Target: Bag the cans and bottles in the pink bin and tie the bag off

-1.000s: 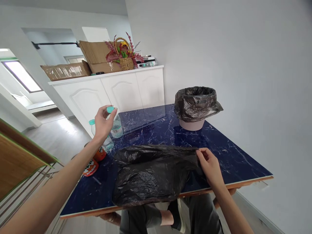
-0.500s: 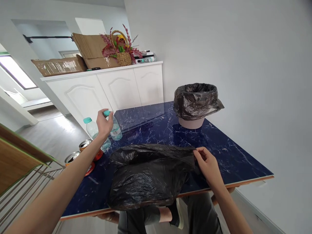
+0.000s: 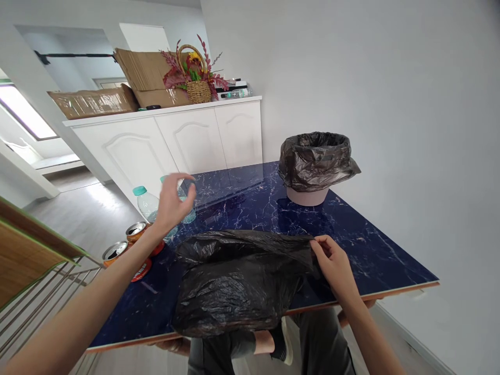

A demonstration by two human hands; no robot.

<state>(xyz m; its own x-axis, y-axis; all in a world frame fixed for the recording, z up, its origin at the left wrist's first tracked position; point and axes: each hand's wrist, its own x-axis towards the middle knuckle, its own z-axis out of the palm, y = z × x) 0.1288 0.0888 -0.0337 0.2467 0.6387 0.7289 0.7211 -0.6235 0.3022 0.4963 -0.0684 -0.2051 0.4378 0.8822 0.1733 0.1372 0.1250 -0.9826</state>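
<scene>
A black plastic bag [image 3: 238, 291] lies flattened on the blue marbled table, its mouth partly parted along the far side. My right hand [image 3: 333, 263] pinches the bag's right end between thumb and fingers. My left hand [image 3: 175, 202] is raised, thumb and index finger curved apart with nothing between them. It is in front of a clear plastic bottle [image 3: 190, 216], which it partly covers. To its left stands another bottle with a teal cap [image 3: 147, 202]. Two open drink cans, a nearer can [image 3: 116, 251] and a farther can [image 3: 136, 229], are partly behind my left forearm.
A pale bin [image 3: 308, 198] lined with a black bag [image 3: 316, 161] stands at the table's far right, near the wall. Behind the table is a white cabinet [image 3: 195, 135] with cardboard boxes [image 3: 96, 102] and a flower basket [image 3: 199, 91]. A wire rack [image 3: 50, 291] flanks the left side.
My left hand has let go of the cap of the right bottle and moved slightly right, its fingers opening. My right hand and the bag have stayed put.
</scene>
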